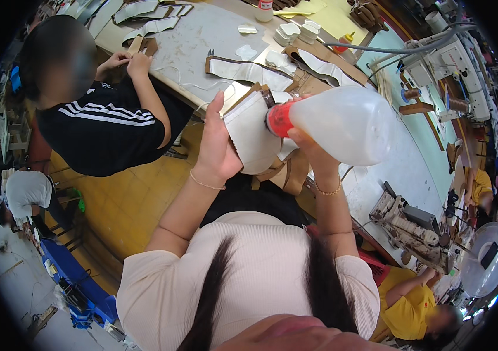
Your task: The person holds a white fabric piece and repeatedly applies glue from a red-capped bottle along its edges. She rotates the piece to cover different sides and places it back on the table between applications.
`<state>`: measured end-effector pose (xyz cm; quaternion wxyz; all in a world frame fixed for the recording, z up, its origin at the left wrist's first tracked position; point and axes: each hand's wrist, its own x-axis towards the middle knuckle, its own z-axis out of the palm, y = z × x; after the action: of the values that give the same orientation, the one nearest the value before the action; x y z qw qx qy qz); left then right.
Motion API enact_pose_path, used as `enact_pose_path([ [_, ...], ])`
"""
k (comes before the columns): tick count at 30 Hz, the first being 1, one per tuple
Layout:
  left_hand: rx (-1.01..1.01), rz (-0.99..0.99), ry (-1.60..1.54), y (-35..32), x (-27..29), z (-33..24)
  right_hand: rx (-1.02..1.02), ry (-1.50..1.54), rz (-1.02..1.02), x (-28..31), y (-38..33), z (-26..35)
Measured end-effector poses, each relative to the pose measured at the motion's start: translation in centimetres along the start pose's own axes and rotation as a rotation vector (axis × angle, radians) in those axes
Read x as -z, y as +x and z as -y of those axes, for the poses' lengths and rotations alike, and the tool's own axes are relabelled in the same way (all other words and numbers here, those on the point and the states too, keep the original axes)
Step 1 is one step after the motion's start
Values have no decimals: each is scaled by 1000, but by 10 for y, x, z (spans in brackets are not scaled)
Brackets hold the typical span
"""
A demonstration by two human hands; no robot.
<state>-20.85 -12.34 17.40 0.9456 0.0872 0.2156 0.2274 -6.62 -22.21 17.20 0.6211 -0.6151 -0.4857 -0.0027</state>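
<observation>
My left hand grips a white-faced, brown-edged piece of material, its thumb up along the near edge and the other fingers hidden behind it. In my right hand is a large translucent plastic bottle, tipped almost onto its side. The bottle's red neck points left, and its dark end lies against or just above the upper part of the piece; which of these I cannot tell. Brown flaps hang below the piece, near my lap.
White-and-brown strips lie on the grey table ahead, by stacked white pieces and a yellow-tipped red bottle. A co-worker in black handles a brown piece at left. Sewing machines stand at right.
</observation>
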Motion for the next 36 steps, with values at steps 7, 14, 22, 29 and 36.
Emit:
enact_pose_path([
  [7, -3, 80, -6, 0, -1, -5, -275, 466, -160, -4, 16, 21],
  [14, -41, 185, 117, -5, -14, -6, -249, 220, -125, 3, 23, 17],
  [22, 19, 239, 129, -2, -20, -21, -136, -307, -209, 13, 40, -3],
  [29, 92, 195, -115, 4, 14, -21, -168, 136, -383, 17, 33, 11],
  [36, 7, 206, -37, 0, 6, -30, -135, 403, 1, -24, 11, -9],
])
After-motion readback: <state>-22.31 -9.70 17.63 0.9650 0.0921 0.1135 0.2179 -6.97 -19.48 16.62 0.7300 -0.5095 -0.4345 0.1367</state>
